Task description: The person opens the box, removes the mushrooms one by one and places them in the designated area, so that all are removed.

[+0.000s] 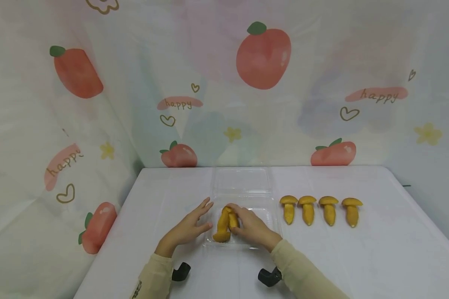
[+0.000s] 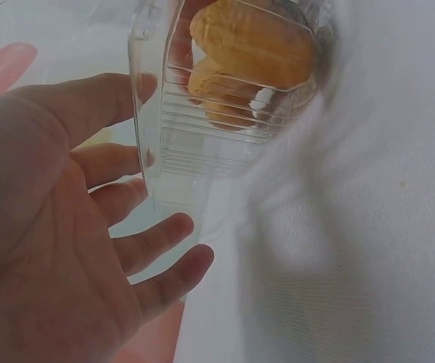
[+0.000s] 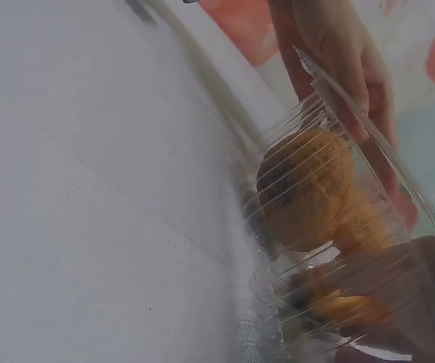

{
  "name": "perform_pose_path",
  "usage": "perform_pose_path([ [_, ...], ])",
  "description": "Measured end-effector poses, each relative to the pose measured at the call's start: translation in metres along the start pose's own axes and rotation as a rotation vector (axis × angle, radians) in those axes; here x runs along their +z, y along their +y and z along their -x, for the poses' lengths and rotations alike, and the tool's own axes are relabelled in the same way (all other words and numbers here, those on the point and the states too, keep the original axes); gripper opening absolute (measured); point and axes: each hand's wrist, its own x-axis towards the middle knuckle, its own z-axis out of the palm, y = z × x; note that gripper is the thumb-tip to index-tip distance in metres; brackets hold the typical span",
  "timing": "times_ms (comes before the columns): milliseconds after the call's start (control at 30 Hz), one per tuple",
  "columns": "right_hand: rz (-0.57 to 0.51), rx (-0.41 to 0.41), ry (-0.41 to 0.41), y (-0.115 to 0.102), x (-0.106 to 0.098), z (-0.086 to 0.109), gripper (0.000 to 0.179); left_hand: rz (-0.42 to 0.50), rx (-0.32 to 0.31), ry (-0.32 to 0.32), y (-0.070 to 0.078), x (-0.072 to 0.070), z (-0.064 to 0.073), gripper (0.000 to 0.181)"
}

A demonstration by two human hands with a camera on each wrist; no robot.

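Two bumpy, round-capped mushrooms (image 1: 222, 226), ribbed clear plastic box (image 1: 265, 214)

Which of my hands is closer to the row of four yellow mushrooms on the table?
Right. Your right hand grips a mushroom in the clear container, left of the four-mushroom row; your left hand is farther off, at the container's left side.

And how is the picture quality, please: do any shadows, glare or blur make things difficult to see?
Head: even light, but the clear lid of the plastic clamshell container almost blends into the background; left wrist: soft-edged shadows on the white tablecloth; right wrist: reflections and the ribbed container wall break up the mushrooms, and the lower part looks blurred.
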Motion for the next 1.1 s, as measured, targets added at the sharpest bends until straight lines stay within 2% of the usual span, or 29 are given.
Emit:
perform_pose_path([
  [333, 0.027, 0.045, 0.041, -0.005, -0.009, 0.002, 0.065, 0.002, 0.016, 0.009, 0.001, -0.001, -0.001, 0.067],
  [533, -0.005, 0.023, 0.061, -0.007, -0.017, 0.005, 0.065, 0.006, 0.015, 0.013, 0.002, -0.001, 0.0, 0.067],
  [833, -0.139, 0.047, 0.098, -0.006, -0.024, 0.012, 0.063, 0.024, 0.024, 0.004, 0.0, -0.001, 0.001, 0.067],
  [1100, -0.2, 0.01, 0.118, -0.004, -0.028, 0.016, 0.061, 0.011, 0.026, -0.004, 0.001, -0.002, 0.001, 0.067],
])
